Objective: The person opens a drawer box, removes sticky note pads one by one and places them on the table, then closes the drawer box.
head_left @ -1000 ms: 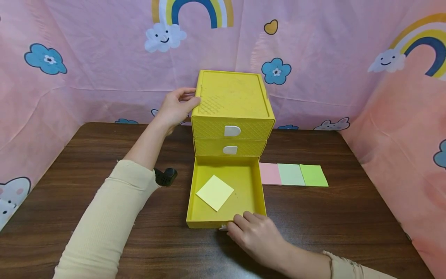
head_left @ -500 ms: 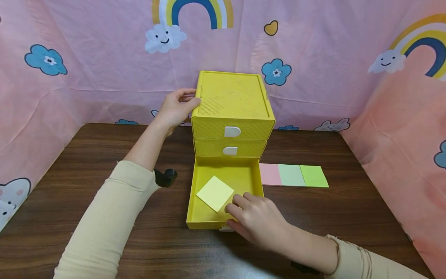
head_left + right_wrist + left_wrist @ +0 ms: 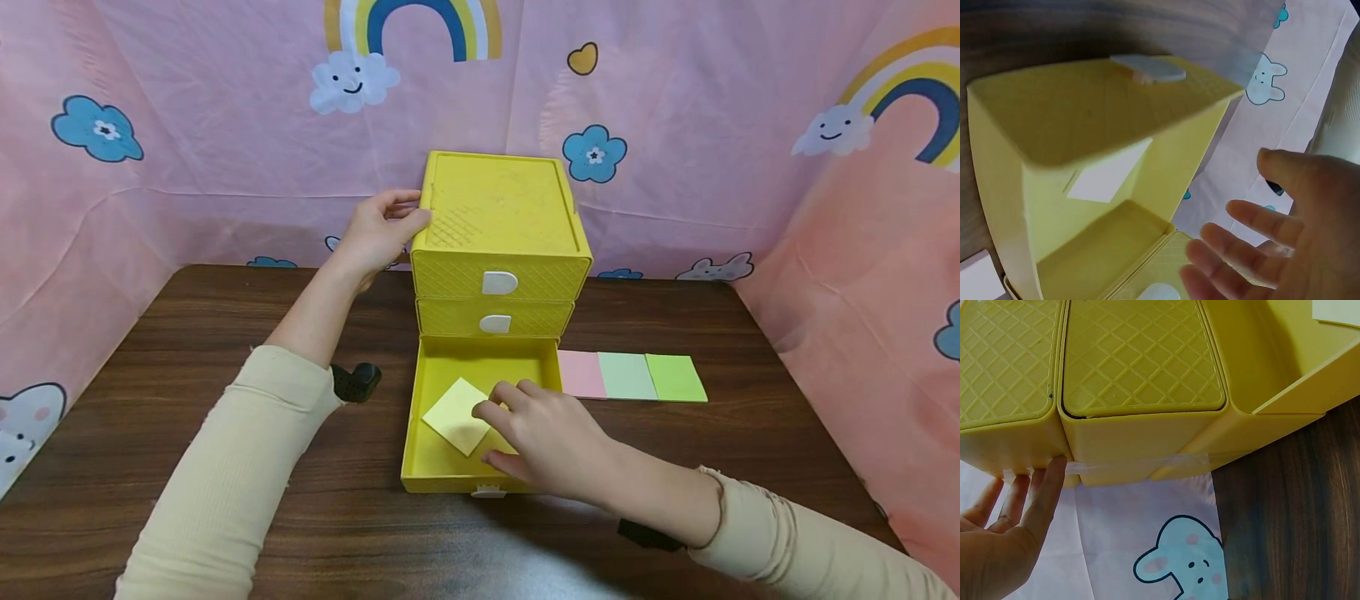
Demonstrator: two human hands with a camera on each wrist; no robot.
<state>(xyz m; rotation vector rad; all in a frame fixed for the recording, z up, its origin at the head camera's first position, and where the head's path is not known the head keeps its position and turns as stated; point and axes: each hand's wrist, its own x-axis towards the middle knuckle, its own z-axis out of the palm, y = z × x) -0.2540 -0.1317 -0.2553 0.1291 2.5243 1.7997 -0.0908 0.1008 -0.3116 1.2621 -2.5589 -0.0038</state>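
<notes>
A yellow drawer box (image 3: 498, 200) stands at the middle of the table, its bottom drawer (image 3: 525, 358) pulled out toward me. Inside that drawer lies a pale yellow sticky note pad (image 3: 456, 417), turned cornerwise. My left hand (image 3: 378, 237) rests against the box's upper left side; in the left wrist view its fingertips (image 3: 1057, 464) touch the side wall. Over the drawer's right part hovers my right hand (image 3: 551, 437), fingers loosely bent, holding nothing. The right wrist view shows that hand (image 3: 1272, 237) apart from the pad (image 3: 1110, 175).
Pink (image 3: 581, 373), pale green (image 3: 627, 376) and bright green (image 3: 676, 377) sticky note pads lie in a row right of the drawer. The two upper drawers with white tabs (image 3: 500, 282) are closed. A pink patterned cloth (image 3: 247, 125) surrounds the dark wooden table (image 3: 225, 333).
My right hand has let go of the bottom drawer's front handle and risen forward over the drawer, near the yellow pad. The left hand stays at the box's side.
</notes>
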